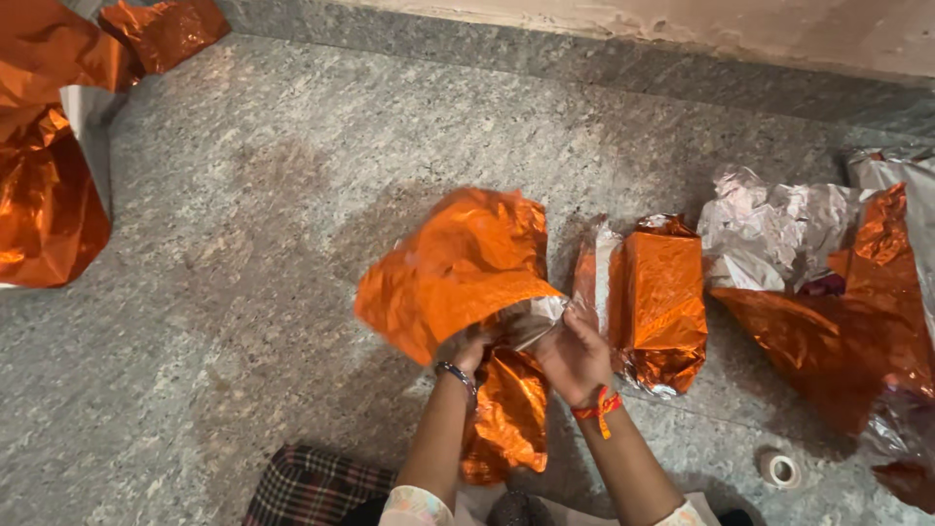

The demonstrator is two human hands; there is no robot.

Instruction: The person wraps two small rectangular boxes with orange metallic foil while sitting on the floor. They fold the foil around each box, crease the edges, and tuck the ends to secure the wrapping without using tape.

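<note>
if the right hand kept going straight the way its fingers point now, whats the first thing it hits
The right hand points up and slightly left into the orange foil sheet that both hands hold, so it would probably just push into that sheet first. Beyond it lies bare stone floor. Depth is hard to judge.

Foil sheet (458, 268) orange, silver underside. Wrapped box (662, 302) orange. Floor (243, 244) grey speckled. Cloth (312, 487) dark plaid. Tape roll (780, 470) white.

This looks like a room in a home, though little of it shows: a speckled grey polished stone floor (243, 244) meets a matching stone skirting (545, 58) under a plain plastered wall (740, 24), with crumpled orange foil wrapping sheets (44, 205) spread about.
</note>
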